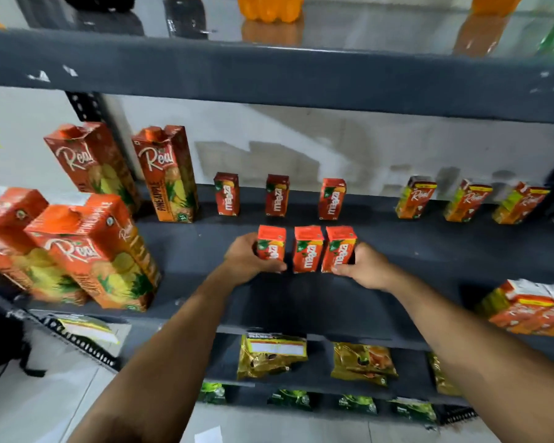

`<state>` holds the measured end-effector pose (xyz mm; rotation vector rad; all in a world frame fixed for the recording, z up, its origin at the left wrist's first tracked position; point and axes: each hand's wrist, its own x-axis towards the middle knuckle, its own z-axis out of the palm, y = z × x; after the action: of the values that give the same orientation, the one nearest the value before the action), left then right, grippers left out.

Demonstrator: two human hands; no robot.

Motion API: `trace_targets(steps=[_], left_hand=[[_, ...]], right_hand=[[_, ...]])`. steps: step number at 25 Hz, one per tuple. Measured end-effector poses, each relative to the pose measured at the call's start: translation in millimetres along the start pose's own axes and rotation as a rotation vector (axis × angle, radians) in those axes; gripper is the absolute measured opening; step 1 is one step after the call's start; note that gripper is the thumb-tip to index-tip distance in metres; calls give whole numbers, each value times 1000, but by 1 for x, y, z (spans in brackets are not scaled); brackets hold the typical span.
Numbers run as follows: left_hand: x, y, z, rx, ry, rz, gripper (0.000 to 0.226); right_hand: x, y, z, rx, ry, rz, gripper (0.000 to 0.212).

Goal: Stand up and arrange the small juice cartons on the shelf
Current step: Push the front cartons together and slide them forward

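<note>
3 small Maaza cartons point(306, 249) upright in a front row mid-shelf point(397, 251), close together. L hand point(250, 260) grip wraps the leftmost one, R hand point(363, 266) grip on the rightmost; middle looks untouched, tho blurry. 3 more Maaza cartons point(277, 195) stand spaced behind.

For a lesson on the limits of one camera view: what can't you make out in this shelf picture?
- Head view: small print on the front Maaza cartons is too small and blurred.
- The left hand and right hand cover the outer cartons' lower sides.
- The orange bottles above are cut off by the top edge.
- The small Real cartons run past the right edge.
</note>
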<state>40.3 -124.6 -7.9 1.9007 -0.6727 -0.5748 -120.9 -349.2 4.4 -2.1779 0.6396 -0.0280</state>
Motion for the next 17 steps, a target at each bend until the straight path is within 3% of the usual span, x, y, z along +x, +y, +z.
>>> trace_targets(steps=[3,8,12,17], left_hand=[[8,1,8,-46,-69,23,64],[8,2,10,-76,-171,-16,59],[-20,-1,1,-65,-251,56,50],[-55,-16,-14,-75,-262,81,46]], right_hand=[[5,-6,11,21,-27,-3,38],[0,-14,23,110,2,8,51],[-30,-13,48,139,11,-46,60],[-50,-18,82,112,47,3,58]])
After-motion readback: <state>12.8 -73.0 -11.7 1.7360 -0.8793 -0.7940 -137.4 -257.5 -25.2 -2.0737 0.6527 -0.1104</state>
